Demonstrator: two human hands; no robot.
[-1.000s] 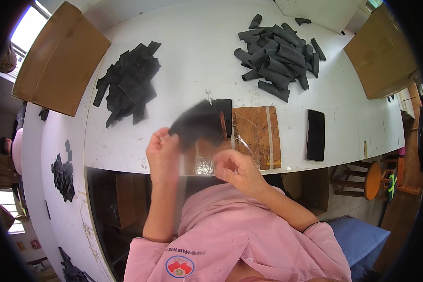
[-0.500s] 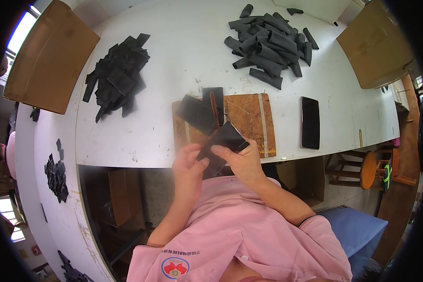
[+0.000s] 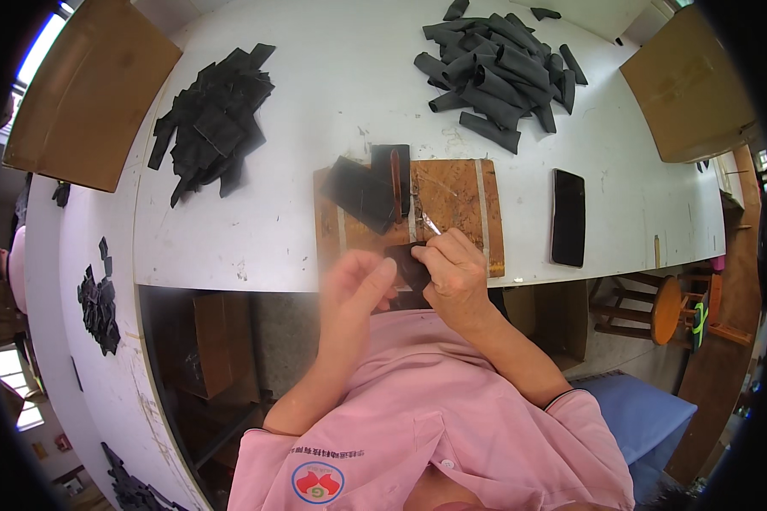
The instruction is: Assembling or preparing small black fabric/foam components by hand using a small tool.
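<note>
The left hand (image 3: 358,285) is blurred, its thumb and fingers close up against a dark cloth piece (image 3: 413,274), and from here I cannot tell whether they pinch it; the right hand (image 3: 457,271) has its thumb and fingers clamped on that same cloth, which sits between the two hands at the near edge of the board.

Looking from the left, a small dark heap (image 3: 98,311) lies on a side table; then comes a tall cardboard box (image 3: 89,98), and beside it on the white table (image 3: 315,77) a pile of flat dark pieces (image 3: 217,128); in the middle is a worn brown board (image 3: 456,192), with a dark flap (image 3: 358,196) lying aslant on it, and a reddish-brown strip (image 3: 395,187) upright in my view just beside that; a slim metal tool (image 3: 432,224) shows right by the right hand's fingers, though whether they touch it is unclear; farther back lies a heap of rolled dark tubes (image 3: 503,77); then a black phone (image 3: 568,217), a second box (image 3: 690,89) and, below, a round-topped stool (image 3: 671,309).
</note>
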